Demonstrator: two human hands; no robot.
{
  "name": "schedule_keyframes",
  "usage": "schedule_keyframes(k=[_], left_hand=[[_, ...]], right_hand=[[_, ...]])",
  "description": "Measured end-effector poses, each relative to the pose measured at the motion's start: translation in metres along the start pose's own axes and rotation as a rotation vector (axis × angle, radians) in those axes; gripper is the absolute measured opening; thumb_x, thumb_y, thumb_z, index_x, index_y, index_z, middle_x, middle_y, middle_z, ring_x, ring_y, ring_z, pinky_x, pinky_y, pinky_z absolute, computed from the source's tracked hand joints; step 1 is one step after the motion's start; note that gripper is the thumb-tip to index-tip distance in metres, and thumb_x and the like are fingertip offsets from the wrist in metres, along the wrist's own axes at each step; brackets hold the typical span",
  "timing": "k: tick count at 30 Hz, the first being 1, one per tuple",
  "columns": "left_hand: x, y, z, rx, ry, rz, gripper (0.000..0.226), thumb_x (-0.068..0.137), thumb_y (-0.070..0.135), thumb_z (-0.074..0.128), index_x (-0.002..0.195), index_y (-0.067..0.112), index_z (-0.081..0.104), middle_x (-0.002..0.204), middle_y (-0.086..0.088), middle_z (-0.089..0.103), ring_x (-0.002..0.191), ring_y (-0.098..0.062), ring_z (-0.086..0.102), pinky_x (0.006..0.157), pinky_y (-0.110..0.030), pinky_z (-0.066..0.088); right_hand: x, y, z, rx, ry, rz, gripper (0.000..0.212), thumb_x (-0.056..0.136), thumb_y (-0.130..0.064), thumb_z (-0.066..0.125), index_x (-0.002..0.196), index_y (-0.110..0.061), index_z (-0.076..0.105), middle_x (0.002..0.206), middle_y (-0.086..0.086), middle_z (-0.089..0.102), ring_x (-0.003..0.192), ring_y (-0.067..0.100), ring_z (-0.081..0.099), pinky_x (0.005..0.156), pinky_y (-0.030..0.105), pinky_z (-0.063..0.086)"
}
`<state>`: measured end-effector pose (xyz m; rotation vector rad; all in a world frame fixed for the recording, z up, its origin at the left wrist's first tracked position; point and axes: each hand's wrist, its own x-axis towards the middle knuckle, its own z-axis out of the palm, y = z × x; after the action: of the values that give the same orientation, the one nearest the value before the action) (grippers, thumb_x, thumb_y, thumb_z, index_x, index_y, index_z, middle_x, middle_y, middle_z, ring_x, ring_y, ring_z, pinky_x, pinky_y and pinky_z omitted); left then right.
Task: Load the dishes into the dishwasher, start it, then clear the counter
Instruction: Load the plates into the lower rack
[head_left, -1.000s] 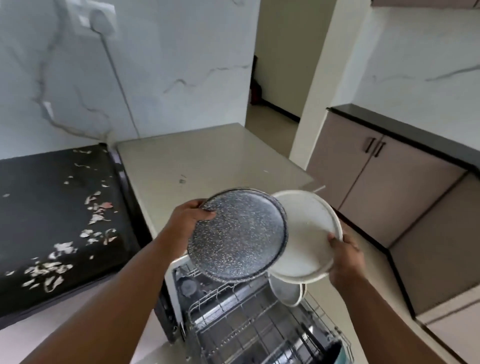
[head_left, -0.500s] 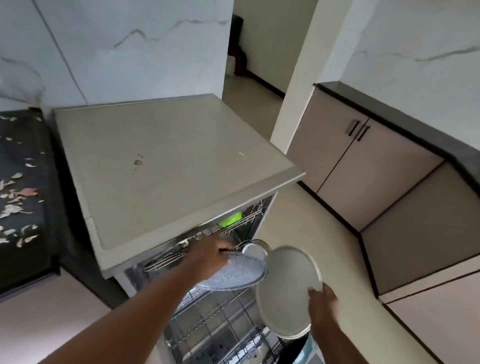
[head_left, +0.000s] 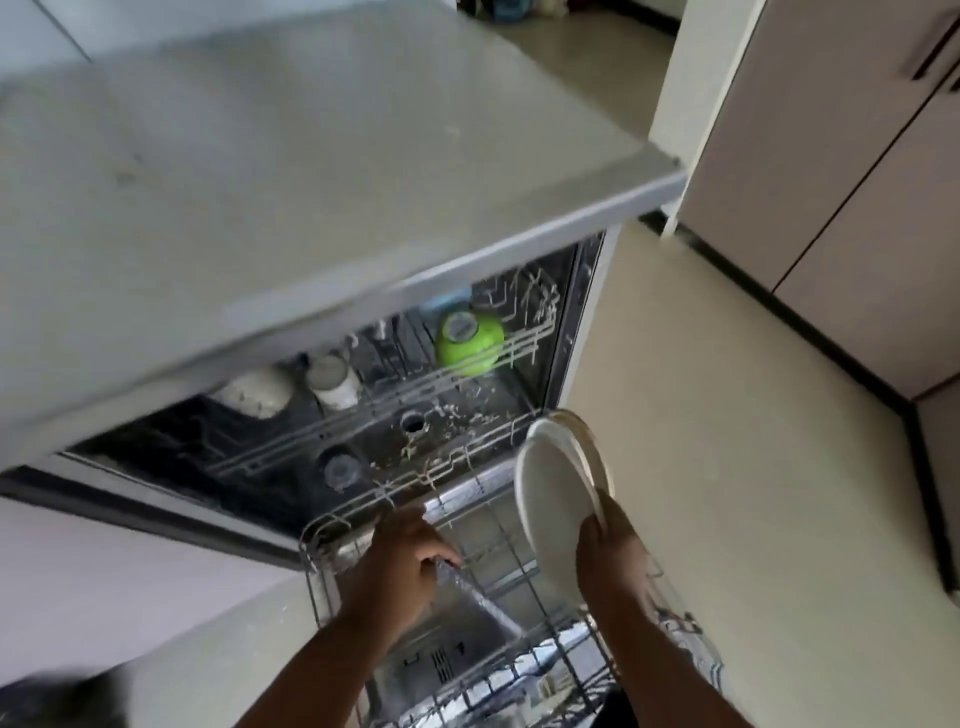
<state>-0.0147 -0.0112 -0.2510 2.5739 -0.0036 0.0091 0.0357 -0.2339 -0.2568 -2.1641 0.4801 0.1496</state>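
Your open dishwasher (head_left: 582, 291) carries the load on two wire racks. The upper rack (head_left: 395, 395) sits pushed in under the pale grey top (head_left: 260, 171). On it you have a green bowl (head_left: 467, 343) at the right, upturned, a white cup (head_left: 332, 379) near the middle, and a larger white bowl (head_left: 257, 395) just to its left; motion blur hides finer detail. The lower rack (head_left: 467, 561) is pulled out toward you over the door. Near its right edge a white plate (head_left: 550, 509) stands on edge, a second one just behind it. The beige floor (head_left: 727, 467) to the right carries nothing visible.
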Motion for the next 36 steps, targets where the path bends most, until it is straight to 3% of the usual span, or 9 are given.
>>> schedule_keyframes(k=[4, 7, 13, 17, 23, 28, 33, 36], left_hand=[[0.025, -0.005, 0.03, -0.039, 0.033, 0.081, 0.052, 0.059, -0.019, 0.075, 0.079, 0.029, 0.076, 0.093, 0.013, 0.065, 0.093, -0.011, 0.062, 0.079, -0.024, 0.051], [0.047, -0.01, 0.045, 0.004, -0.003, 0.152, 0.047, 0.059, -0.02, 0.075, 0.079, 0.022, 0.077, 0.094, 0.0, 0.072, 0.103, -0.026, 0.065, 0.087, -0.038, 0.052], [0.071, -0.022, 0.067, 0.092, -0.065, 0.233, 0.041, 0.061, -0.016, 0.075, 0.081, 0.019, 0.078, 0.091, 0.0, 0.073, 0.111, -0.033, 0.061, 0.092, -0.048, 0.05], [0.085, -0.026, 0.076, 0.168, -0.134, 0.361, 0.037, 0.061, -0.012, 0.078, 0.08, 0.019, 0.078, 0.091, -0.001, 0.072, 0.108, -0.033, 0.061, 0.092, -0.053, 0.05], [0.115, -0.036, 0.089, 0.251, -0.162, 0.486, 0.039, 0.056, -0.014, 0.079, 0.081, 0.016, 0.079, 0.087, -0.005, 0.073, 0.098, -0.038, 0.063, 0.075, -0.052, 0.055], [0.134, -0.041, 0.101, 0.345, -0.208, 0.514, 0.036, 0.055, -0.012, 0.077, 0.08, 0.014, 0.079, 0.083, -0.005, 0.072, 0.091, -0.037, 0.062, 0.068, -0.044, 0.057], [0.153, -0.012, 0.12, 0.383, -0.306, 0.397, 0.027, 0.083, 0.002, 0.063, 0.098, 0.02, 0.076, 0.112, -0.002, 0.064, 0.123, -0.027, 0.044, 0.091, -0.04, 0.046], [0.167, 0.005, 0.135, 0.436, -0.369, 0.418, 0.034, 0.082, -0.001, 0.055, 0.104, 0.02, 0.073, 0.122, -0.003, 0.062, 0.131, -0.028, 0.038, 0.105, -0.045, 0.037]], right_hand=[[0.035, 0.018, 0.027, -0.037, -0.051, -0.059, 0.044, 0.097, -0.012, 0.046, 0.14, -0.021, 0.05, 0.11, 0.026, 0.067, 0.094, 0.043, 0.064, 0.075, 0.04, 0.048], [0.056, 0.029, 0.043, -0.042, -0.084, -0.058, 0.046, 0.097, -0.013, 0.045, 0.142, -0.022, 0.048, 0.115, 0.025, 0.066, 0.099, 0.042, 0.062, 0.077, 0.038, 0.046], [0.079, 0.046, 0.073, -0.056, -0.129, -0.092, 0.046, 0.096, -0.009, 0.045, 0.14, -0.018, 0.049, 0.12, 0.021, 0.065, 0.105, 0.04, 0.061, 0.086, 0.037, 0.047], [0.081, 0.058, 0.091, -0.075, -0.183, -0.164, 0.044, 0.094, -0.008, 0.044, 0.137, -0.016, 0.051, 0.108, 0.021, 0.068, 0.095, 0.039, 0.063, 0.082, 0.037, 0.05], [0.084, 0.067, 0.104, -0.111, -0.208, -0.133, 0.042, 0.097, -0.011, 0.042, 0.138, -0.019, 0.049, 0.101, 0.019, 0.068, 0.089, 0.038, 0.062, 0.071, 0.029, 0.04], [0.095, 0.069, 0.112, -0.188, -0.31, -0.086, 0.044, 0.101, -0.018, 0.037, 0.145, -0.023, 0.034, 0.109, 0.018, 0.066, 0.095, 0.039, 0.062, 0.073, 0.034, 0.042], [0.099, 0.075, 0.109, -0.169, -0.311, -0.013, 0.05, 0.101, -0.022, 0.04, 0.15, -0.024, 0.027, 0.129, 0.015, 0.06, 0.109, 0.035, 0.06, 0.085, 0.035, 0.046], [0.098, 0.077, 0.104, -0.155, -0.316, -0.025, 0.052, 0.1, -0.021, 0.039, 0.15, -0.027, 0.03, 0.13, 0.014, 0.06, 0.109, 0.032, 0.061, 0.091, 0.036, 0.049]])
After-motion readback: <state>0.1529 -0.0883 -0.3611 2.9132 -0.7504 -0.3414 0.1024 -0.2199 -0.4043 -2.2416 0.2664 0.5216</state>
